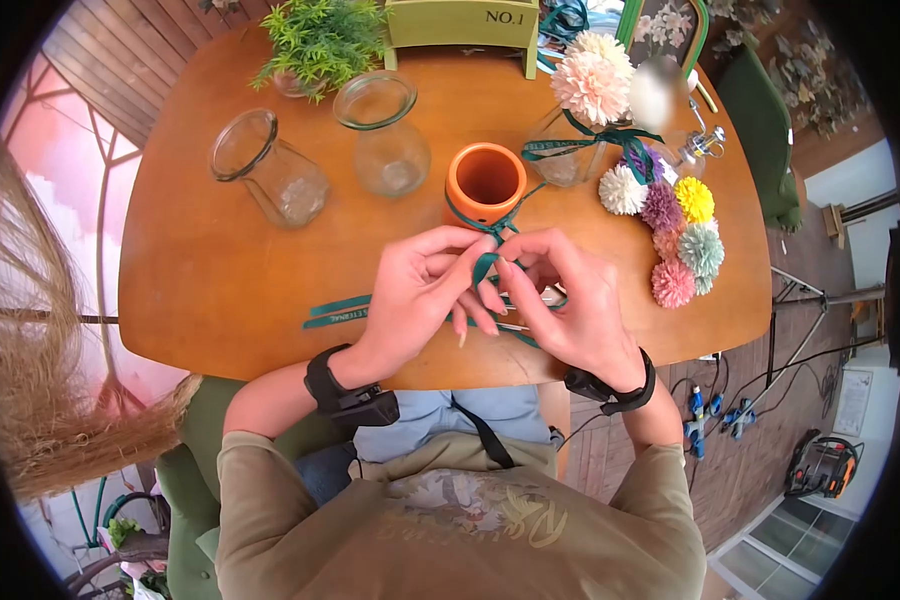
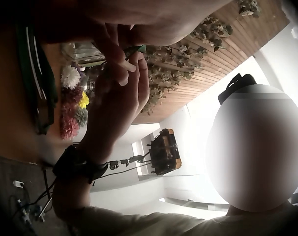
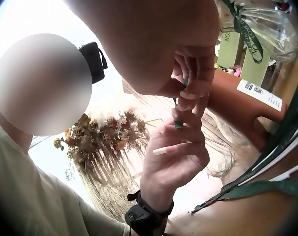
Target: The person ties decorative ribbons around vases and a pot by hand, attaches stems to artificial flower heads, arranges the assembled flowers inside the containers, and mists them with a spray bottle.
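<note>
An orange terracotta pot [image 1: 456,190] stands upright on the wooden table just beyond both hands, with a dark green ribbon [image 1: 484,267] around it, crossed at its near side. The left hand [image 1: 415,290] pinches the ribbon between thumb and fingertips close to the crossing. Opposite it, the right hand [image 1: 575,300] pinches the looped part of the ribbon, its fingertips almost meeting the left ones. In the right wrist view the pot [image 3: 232,96] shows a white label on its side. Loose lengths of green ribbon [image 1: 338,312] lie beneath the hands, partly hidden by them.
Two glass vases [image 1: 390,165] and a potted green plant [image 1: 320,45] stand at the back left. A green box marked NO.1 [image 1: 460,28] is behind the pot. On the right are a ribbon-tied vase with a pale flower [image 1: 592,80] and several colourful pompom flowers [image 1: 673,283].
</note>
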A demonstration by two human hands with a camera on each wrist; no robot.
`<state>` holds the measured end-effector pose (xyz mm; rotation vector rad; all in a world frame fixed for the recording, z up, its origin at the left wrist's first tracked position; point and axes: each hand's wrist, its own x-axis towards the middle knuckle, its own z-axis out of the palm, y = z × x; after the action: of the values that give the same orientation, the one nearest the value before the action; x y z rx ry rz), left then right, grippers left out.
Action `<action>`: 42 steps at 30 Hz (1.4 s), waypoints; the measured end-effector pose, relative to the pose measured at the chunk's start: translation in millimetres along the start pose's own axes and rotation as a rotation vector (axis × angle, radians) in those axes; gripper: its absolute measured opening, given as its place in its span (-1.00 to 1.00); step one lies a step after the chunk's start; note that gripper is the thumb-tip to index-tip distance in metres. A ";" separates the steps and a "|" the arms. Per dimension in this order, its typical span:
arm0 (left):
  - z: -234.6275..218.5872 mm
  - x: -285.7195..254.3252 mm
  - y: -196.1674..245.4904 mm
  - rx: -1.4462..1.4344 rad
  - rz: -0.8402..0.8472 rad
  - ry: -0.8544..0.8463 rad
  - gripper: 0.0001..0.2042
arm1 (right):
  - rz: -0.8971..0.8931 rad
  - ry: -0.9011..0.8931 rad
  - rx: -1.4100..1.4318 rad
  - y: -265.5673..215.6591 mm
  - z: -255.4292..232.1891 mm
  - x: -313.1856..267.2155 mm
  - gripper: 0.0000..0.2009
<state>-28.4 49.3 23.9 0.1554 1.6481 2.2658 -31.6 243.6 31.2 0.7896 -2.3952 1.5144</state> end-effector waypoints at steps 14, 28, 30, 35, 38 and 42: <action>-1.4 5.3 -1.0 -0.021 0.058 0.025 -0.80 | 0.123 0.156 -0.027 -7.3 6.7 4.7 -0.83; -3.5 6.8 -3.6 0.048 0.114 0.028 -0.80 | -0.029 0.091 -0.206 -5.7 -0.7 5.1 -0.83; -2.6 6.7 -3.5 0.054 0.110 0.035 -0.81 | -0.060 0.086 -0.207 -7.0 -3.6 4.4 -0.82; -3.5 6.4 -1.3 0.117 0.111 0.047 -0.82 | -0.057 -0.021 -0.274 -11.6 -8.4 6.3 -0.83; -1.4 3.1 -0.2 0.194 0.114 0.057 -0.83 | 0.018 -0.009 -0.172 -13.0 -10.8 7.7 -0.84; -0.1 -2.6 -2.5 0.364 0.270 0.067 -0.86 | 0.109 0.013 -0.073 -4.5 -6.9 5.9 -0.84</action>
<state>-25.5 49.0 21.8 0.4152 2.1795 2.1466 -34.9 246.2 40.4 0.6419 -2.5052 1.4554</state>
